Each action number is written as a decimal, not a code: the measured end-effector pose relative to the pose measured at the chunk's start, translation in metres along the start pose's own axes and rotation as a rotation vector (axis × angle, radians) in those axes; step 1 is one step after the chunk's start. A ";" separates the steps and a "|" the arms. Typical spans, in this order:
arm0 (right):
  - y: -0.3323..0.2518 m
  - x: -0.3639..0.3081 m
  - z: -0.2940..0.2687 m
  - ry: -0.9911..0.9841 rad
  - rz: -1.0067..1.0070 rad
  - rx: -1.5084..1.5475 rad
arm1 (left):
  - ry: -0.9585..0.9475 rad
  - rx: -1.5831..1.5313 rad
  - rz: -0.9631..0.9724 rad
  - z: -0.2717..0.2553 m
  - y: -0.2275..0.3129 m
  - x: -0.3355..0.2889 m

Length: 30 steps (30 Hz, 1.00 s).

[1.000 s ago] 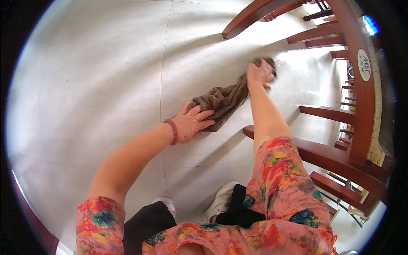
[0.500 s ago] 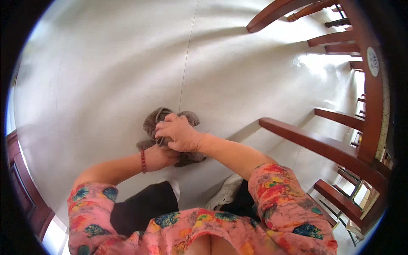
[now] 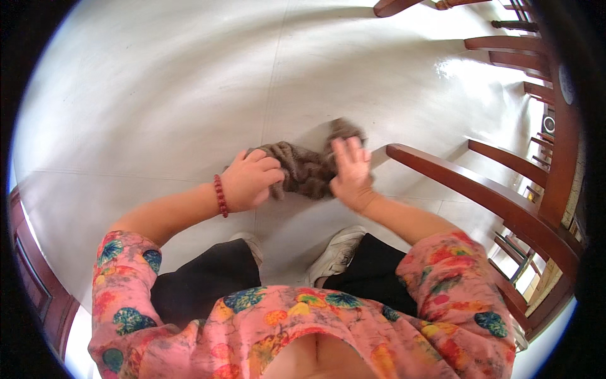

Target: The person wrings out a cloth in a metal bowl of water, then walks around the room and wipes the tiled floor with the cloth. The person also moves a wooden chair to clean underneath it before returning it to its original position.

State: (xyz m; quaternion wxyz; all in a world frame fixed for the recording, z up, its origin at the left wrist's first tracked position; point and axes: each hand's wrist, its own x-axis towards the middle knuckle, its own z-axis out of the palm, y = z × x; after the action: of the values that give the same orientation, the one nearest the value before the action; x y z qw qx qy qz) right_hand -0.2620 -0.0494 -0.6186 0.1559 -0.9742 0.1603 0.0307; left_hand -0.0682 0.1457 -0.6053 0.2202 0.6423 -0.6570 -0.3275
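A brown, crumpled cloth (image 3: 304, 174) lies on the pale floor in front of my feet, stretched out sideways between my hands. My left hand (image 3: 249, 181), with a red bead bracelet (image 3: 220, 196) at the wrist, has its fingers curled over the cloth's left end. At the right end, my right hand (image 3: 352, 174) rests against the cloth, fingers stretched out and somewhat blurred. A bunched part of the cloth sticks up past those fingertips. The underside of each hand is hidden.
Reddish-brown wooden furniture with long legs (image 3: 454, 180) stands close on the right, one leg reaching near my right hand. A dark red panelled door or cabinet (image 3: 38, 271) is at the left edge. My shoes (image 3: 338, 252) are just below the cloth.
My hands were together over the bunched cloth and have moved apart. The right one went rightward, drawing the cloth out into a longer shape. The furniture appears slightly higher in view.
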 end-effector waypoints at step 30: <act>0.033 0.274 -0.039 0.002 0.569 0.007 | 0.089 0.289 -0.395 -0.048 -0.078 0.024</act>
State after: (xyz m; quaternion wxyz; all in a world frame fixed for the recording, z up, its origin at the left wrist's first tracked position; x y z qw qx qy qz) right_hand -0.0132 -0.1741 -0.6214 0.1441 -0.8896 0.4275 0.0715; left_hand 0.0185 0.1175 -0.6309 0.0867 0.7969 -0.5483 -0.2382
